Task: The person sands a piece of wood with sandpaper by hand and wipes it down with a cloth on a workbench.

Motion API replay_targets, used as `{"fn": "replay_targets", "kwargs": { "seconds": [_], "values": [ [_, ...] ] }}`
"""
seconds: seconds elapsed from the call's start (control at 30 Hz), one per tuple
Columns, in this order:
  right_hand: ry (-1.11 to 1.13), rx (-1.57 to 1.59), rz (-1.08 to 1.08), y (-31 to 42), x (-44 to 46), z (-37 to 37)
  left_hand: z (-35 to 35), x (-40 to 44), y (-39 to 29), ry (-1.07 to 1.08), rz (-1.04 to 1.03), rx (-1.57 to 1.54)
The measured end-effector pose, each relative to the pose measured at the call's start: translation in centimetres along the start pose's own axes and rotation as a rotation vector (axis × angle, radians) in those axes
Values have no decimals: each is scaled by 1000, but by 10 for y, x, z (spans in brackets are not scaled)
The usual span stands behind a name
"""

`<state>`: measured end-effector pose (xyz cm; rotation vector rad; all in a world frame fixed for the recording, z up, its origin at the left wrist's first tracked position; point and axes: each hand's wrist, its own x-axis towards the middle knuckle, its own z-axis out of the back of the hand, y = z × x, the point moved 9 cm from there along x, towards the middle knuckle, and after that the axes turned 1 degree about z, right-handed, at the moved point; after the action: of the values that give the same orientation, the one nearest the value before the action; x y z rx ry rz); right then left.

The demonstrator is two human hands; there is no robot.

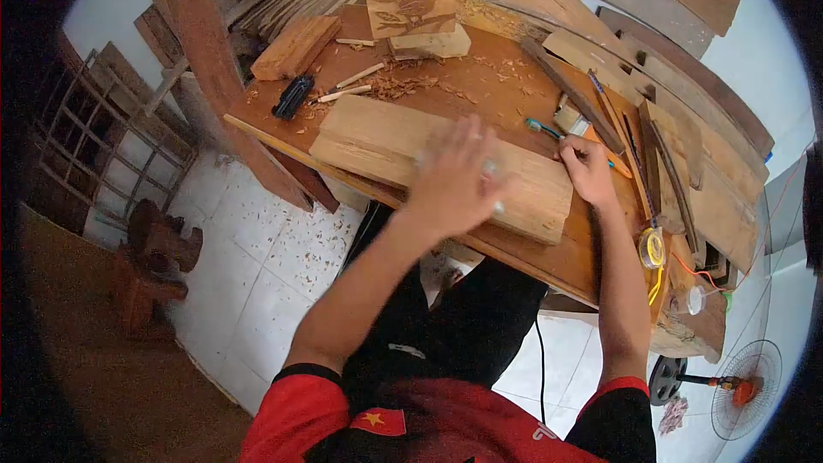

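Note:
A long pale wooden block lies along the front of the table. My left hand is over its middle and smeared by motion. Small whitish patches show by its fingers, but I cannot make out what they are. My right hand is at the block's right end, fingers curled in; whatever they hold, if anything, is hidden. Just beyond it lie a teal toothbrush and a flat paintbrush with an orange handle.
A carved bird plaque stands at the back, near a reddish wood block. Wood shavings, thin sticks and a black tool lie on the table. A yellow tape roll sits at right.

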<state>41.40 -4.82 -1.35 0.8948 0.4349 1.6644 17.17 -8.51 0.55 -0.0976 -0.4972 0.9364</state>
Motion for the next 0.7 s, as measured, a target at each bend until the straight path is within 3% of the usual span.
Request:
{"fn": "replay_targets", "kwargs": {
  "seconds": [0.07,0.13,0.27,0.37,0.5,0.57,0.7],
  "values": [
    [-18,49,5,-1,0,-1,7,1,57,110,169,2],
    [-37,79,5,-3,0,-1,23,3,98,74,251,72],
    [-8,48,-15,-3,2,-2,21,21,117,33,454,148],
    [-11,23,-2,-2,1,0,-1,42,65,75,368,147],
    [-5,87,5,-4,0,-2,-37,41,-34,-42,40,20],
    [-1,105,5,-1,0,-2,-40,26,-63,2,-90,-38],
    [-10,64,20,6,-1,0,-32,6,-52,-8,-156,-82]
  ]
}}
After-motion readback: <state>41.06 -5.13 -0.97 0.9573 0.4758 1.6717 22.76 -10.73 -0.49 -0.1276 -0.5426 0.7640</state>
